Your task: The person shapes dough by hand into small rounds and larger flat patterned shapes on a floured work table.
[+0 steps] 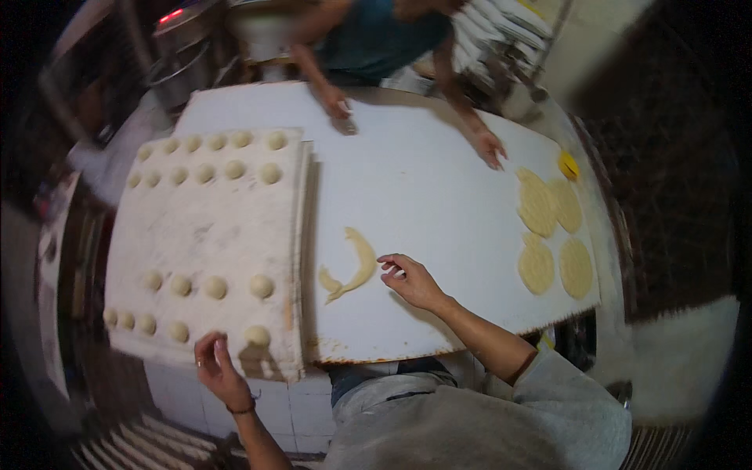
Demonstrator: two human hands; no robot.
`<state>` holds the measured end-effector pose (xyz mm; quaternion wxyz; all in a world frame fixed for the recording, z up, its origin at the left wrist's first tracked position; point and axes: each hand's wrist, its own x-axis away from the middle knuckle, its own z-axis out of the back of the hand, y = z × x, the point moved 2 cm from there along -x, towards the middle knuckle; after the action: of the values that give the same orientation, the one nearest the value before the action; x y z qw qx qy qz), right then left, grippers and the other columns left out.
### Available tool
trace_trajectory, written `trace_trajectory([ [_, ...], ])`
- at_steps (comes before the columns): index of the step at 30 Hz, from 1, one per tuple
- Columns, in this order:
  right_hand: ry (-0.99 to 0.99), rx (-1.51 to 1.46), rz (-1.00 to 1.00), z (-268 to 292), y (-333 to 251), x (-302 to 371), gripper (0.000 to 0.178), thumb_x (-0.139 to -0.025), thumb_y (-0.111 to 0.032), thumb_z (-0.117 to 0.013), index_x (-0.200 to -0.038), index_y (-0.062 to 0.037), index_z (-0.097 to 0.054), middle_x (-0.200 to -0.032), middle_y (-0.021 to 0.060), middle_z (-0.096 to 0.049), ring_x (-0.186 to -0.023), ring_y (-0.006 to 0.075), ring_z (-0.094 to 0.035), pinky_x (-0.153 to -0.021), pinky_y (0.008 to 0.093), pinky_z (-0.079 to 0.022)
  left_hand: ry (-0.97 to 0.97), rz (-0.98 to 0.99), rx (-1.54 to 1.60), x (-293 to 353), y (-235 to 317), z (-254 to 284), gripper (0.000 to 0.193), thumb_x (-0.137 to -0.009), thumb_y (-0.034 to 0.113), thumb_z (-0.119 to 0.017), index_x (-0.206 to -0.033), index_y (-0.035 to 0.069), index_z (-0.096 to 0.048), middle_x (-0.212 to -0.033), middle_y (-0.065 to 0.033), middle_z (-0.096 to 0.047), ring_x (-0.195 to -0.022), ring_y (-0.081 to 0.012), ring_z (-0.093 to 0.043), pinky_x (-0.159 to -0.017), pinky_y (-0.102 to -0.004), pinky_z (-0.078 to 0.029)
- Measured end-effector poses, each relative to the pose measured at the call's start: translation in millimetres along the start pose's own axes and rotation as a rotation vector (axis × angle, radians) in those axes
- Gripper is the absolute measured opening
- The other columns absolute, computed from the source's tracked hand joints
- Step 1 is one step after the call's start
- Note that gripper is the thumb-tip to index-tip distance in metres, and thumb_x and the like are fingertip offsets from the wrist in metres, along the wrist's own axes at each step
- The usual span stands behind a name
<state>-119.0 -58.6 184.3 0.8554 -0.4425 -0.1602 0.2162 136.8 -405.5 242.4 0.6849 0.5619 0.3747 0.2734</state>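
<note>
My left hand (220, 370) hovers at the front edge of a cloth-covered board (211, 251), fingers loosely bent and nothing visible in them. Close by on the board sits a pale dough ball (257, 336). My right hand (411, 282) is over the white table (423, 204), open with its fingers apart and holding nothing I can see. Just left of its fingertips lies a curved strip of dough (361, 262), with a smaller dough piece (328, 280) beside it. Several more dough balls (215, 287) stand in rows along the board's far and near parts.
Flat dough rounds (576, 268) lie at the table's right end, near a yellow round object (568, 165). Across the table stands a person (384, 39), with one hand (489, 147) close to the rounds and the other (338, 106) over the far edge.
</note>
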Motion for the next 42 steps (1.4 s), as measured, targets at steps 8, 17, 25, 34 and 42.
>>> trace_trajectory([
  [8,0.783,0.658,-0.637,329,360,171,0.033,-0.095,-0.021,-0.073,-0.122,-0.0022,-0.072,-0.132,0.0192,-0.064,-0.125,0.0360,-0.058,-0.108,0.0480,-0.047,-0.297,0.334,0.055,218,-40,-216,0.014,-0.108,0.013,-0.062,-0.111,0.000,-0.065,-0.099,-0.0078,-0.068,-0.090,-0.0156,-0.066,-0.082,-0.0296,-0.053],
  [17,0.569,0.852,-0.684,385,411,72,0.063,-0.096,-0.053,-0.066,-0.137,-0.0056,-0.062,-0.128,0.0190,-0.069,-0.123,0.0398,-0.060,-0.106,0.0567,-0.042,-0.649,0.463,-0.056,324,10,-374,0.018,-0.105,0.016,-0.068,-0.116,0.002,-0.068,-0.104,-0.0082,-0.073,-0.096,-0.0161,-0.069,-0.083,-0.0314,-0.055],
  [25,0.156,-0.314,-0.032,251,323,115,0.041,-0.094,-0.024,-0.079,-0.116,-0.0049,-0.050,-0.093,0.0131,-0.069,-0.084,0.0250,-0.065,-0.077,0.0372,-0.052,-0.866,0.366,0.131,348,-22,-515,0.054,-0.106,0.016,-0.067,-0.154,0.002,-0.046,-0.148,-0.0161,-0.057,-0.127,-0.0232,-0.061,-0.104,-0.0379,-0.055],
  [34,0.254,0.362,0.080,221,316,217,0.053,-0.102,-0.037,-0.068,-0.149,-0.0159,-0.055,-0.131,0.0182,-0.064,-0.130,0.0317,-0.052,-0.114,0.0466,-0.039,-0.735,-0.167,-0.491,267,-138,-364,0.034,-0.100,0.023,-0.074,-0.125,0.002,-0.072,-0.127,-0.0172,-0.069,-0.115,-0.0298,-0.066,-0.100,-0.0423,-0.054],
  [42,0.158,0.331,0.254,123,316,267,0.043,-0.098,-0.020,-0.071,-0.139,-0.0066,-0.065,-0.137,0.0127,-0.065,-0.135,0.0341,-0.056,-0.116,0.0522,-0.042,-1.221,-0.515,-0.429,309,-158,-348,0.039,-0.090,0.014,-0.077,-0.128,0.006,-0.072,-0.137,-0.0131,-0.069,-0.140,-0.0335,-0.056,-0.119,-0.0503,-0.041],
])
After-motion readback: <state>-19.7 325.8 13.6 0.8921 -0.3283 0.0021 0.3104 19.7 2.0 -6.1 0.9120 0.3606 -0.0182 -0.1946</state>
